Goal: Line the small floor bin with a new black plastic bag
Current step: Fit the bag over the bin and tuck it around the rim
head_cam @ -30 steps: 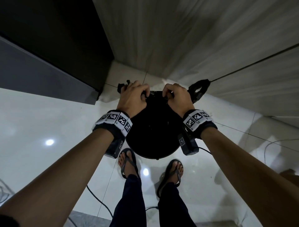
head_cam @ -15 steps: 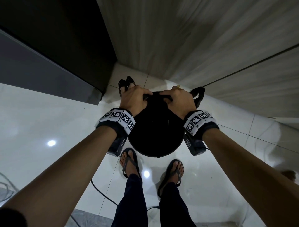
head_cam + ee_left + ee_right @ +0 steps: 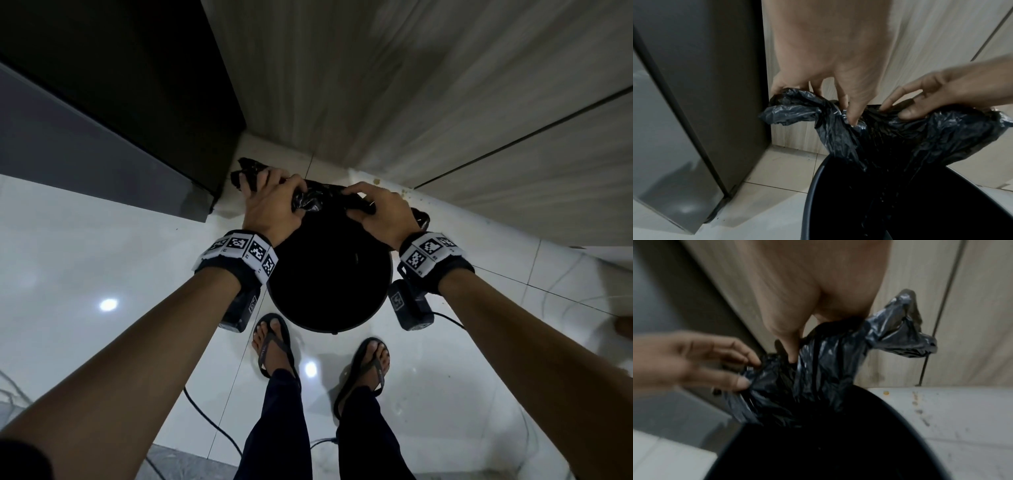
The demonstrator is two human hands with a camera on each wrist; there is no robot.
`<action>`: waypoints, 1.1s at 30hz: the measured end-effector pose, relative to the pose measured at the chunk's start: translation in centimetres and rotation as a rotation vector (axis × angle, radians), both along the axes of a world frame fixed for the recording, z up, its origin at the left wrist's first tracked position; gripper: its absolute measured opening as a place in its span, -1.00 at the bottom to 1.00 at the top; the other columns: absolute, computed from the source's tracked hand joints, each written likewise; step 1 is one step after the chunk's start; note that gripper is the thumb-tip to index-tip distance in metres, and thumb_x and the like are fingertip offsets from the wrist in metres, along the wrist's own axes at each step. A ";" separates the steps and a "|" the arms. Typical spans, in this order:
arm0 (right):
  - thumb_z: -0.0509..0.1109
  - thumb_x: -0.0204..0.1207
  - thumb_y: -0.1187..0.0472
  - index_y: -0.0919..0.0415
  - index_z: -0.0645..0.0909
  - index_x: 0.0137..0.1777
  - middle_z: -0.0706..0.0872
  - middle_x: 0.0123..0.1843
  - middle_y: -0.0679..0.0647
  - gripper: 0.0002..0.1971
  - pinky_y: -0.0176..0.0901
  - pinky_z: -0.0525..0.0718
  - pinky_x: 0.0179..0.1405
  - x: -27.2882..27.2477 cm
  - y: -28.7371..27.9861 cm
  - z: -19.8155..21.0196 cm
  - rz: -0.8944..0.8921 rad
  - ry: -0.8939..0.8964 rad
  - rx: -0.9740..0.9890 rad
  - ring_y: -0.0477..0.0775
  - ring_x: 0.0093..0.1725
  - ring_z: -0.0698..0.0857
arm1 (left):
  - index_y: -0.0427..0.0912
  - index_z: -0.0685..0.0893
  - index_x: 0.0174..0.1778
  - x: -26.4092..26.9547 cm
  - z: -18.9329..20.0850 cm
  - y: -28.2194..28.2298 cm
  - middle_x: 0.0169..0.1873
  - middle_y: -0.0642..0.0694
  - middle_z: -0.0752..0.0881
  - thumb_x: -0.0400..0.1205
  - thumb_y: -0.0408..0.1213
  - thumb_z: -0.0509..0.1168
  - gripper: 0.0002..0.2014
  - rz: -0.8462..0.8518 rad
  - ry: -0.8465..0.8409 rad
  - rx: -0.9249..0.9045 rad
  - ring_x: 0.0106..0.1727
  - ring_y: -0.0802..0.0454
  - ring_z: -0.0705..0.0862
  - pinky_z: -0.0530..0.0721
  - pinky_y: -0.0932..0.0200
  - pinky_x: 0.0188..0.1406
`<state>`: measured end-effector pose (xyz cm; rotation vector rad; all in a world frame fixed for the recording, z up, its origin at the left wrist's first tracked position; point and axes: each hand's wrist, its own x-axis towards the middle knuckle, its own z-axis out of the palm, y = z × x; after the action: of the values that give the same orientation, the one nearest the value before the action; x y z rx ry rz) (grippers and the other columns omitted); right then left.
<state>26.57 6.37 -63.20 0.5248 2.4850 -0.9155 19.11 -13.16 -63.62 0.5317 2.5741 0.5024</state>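
Could slip or tear: thin black bag [image 3: 840, 129], pinched at the top only, not yet opened wide. Left hand [image 3: 270, 205] pinching a bunched bag edge with curled fingers. Right hand [image 3: 380, 214] pinching the other side the same way. Crinkly, shiny, twisted, hanging down into the round dark bin [image 3: 342, 308] on the floor, near the wall corner.

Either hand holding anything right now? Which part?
Both hands hold the black bag by its bunched top edge above the bin: left hand at the left end, right hand at the right.
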 end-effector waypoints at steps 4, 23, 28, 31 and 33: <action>0.43 0.46 0.30 -0.08 0.63 0.07 0.72 -0.25 -0.05 -0.72 0.14 0.74 0.08 -0.6 0.2 0.0 -0.211 0.071 -0.208 0.10 -0.14 0.75 | 0.08 0.46 0.50 0.3 0.2 0.5 0.38 -0.06 0.54 0.51 -0.21 0.41 -0.40 -0.039 0.015 0.045 0.51 -0.13 0.40 -0.10 -0.40 0.67; 0.48 0.51 0.23 0.06 0.68 -0.12 0.80 -0.13 0.06 -0.95 -0.09 0.68 -0.04 -0.5 0.3 1.8 -0.248 0.092 -0.301 0.01 -0.18 0.73 | 0.06 0.64 -0.24 -0.6 2.3 1.2 -0.17 0.02 0.81 0.52 -0.45 0.34 -0.76 0.252 -0.198 0.312 0.03 -0.04 0.76 0.57 -0.23 0.36; 0.39 0.57 0.24 0.10 0.56 -0.09 0.72 -0.21 0.14 -0.94 -0.15 0.58 -0.27 -0.5 -0.3 1.7 -0.351 0.084 -0.249 0.07 -0.28 0.66 | 0.03 0.68 -0.36 0.5 3.0 1.0 -0.40 0.23 0.66 0.43 -0.47 0.24 -0.74 0.208 -0.233 0.274 -0.04 -0.07 0.73 0.58 -0.26 0.35; 0.31 0.60 0.01 0.25 0.70 -0.04 0.79 -0.11 0.08 -0.70 -0.23 0.56 -0.15 -0.6 -0.9 3.4 -0.402 -0.036 -0.456 0.00 -0.12 0.72 | 0.02 0.74 -0.35 1.2 3.3 0.7 -0.35 0.19 0.71 0.41 -0.42 0.20 -0.73 0.216 -0.267 0.253 -0.02 -0.07 0.73 0.54 -0.30 0.39; 0.18 0.62 -0.22 0.21 0.78 -0.01 0.82 0.00 0.05 -0.47 -0.25 0.51 -0.04 -0.5 -0.8 3.3 -0.403 -0.116 -0.473 -0.03 0.01 0.73 | -0.02 0.81 -0.29 1.4 3.3 0.5 -0.24 0.13 0.79 0.42 -0.35 0.21 -0.74 0.213 -0.294 0.242 0.05 -0.04 0.74 0.54 -0.26 0.40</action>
<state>26.04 5.55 -59.85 0.8938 1.9908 -1.5230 20.46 -12.65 -60.28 0.2397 2.3101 0.9030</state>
